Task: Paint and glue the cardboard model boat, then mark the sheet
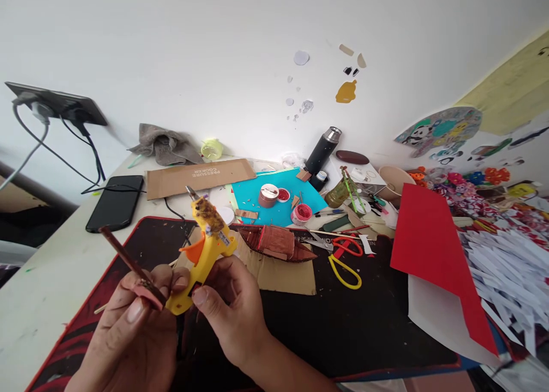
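Note:
My left hand (128, 323) is closed on a thin brown stick (124, 254) with a small reddish-brown piece at its lower end. Beside it, my right hand (231, 306) grips the yellow handle of a hot glue gun (214, 254), whose metal nozzle points up and away. The gun's body is stained brown and its trigger is orange. The fingertips of my left hand are close to the bottom of the handle; whether they touch it I cannot tell. A small reddish-brown model boat (277, 243) rests behind on a piece of cardboard (287, 277).
Scissors (345, 260) with red and yellow handles lie right of the boat. Paint pots (269, 196) stand on blue paper (244, 194). A phone (115, 203) lies at left, a black flask (323, 150) leans at the back, and red card (433, 249) stands at right.

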The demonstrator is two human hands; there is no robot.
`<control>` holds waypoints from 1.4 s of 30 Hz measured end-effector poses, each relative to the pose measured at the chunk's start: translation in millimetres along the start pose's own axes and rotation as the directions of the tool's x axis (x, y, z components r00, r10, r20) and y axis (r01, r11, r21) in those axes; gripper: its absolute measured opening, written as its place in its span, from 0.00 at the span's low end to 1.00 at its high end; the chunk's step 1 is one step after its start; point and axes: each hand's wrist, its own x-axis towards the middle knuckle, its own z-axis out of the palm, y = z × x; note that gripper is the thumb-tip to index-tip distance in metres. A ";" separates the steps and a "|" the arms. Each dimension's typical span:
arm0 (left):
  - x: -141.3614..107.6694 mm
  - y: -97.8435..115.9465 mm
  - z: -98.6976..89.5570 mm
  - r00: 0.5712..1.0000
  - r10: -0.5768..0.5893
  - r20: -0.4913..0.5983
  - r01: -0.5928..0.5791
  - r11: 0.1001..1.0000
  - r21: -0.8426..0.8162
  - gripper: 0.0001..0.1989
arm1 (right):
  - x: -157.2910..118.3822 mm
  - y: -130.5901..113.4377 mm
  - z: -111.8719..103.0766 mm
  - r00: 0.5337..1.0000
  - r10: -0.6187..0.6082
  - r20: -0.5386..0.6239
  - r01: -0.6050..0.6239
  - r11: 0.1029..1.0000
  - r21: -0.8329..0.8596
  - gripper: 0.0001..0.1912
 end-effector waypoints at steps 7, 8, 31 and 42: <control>1.0 -6.1 -8.0 0.997 0.032 0.069 -0.030 0.999 -0.024 0.24 | 7.2 -2.8 -5.2 0.977 0.117 0.179 -0.140 0.982 0.127 0.38; 0.8 -6.6 -8.8 0.997 0.016 0.072 -0.015 1.000 -0.026 0.24 | 8.2 -3.3 -5.7 0.974 0.115 0.196 -0.144 0.979 0.142 0.39; 28.5 -7.0 -18.6 0.956 0.264 0.128 -0.275 0.958 0.079 0.16 | 11.0 -8.6 -23.6 0.989 0.089 0.118 -0.116 0.964 0.240 0.19; 81.5 2.0 -35.9 0.652 0.661 0.372 -0.703 0.344 0.622 0.05 | 1.0 -4.0 -43.7 0.989 0.049 0.138 -0.086 0.957 0.277 0.21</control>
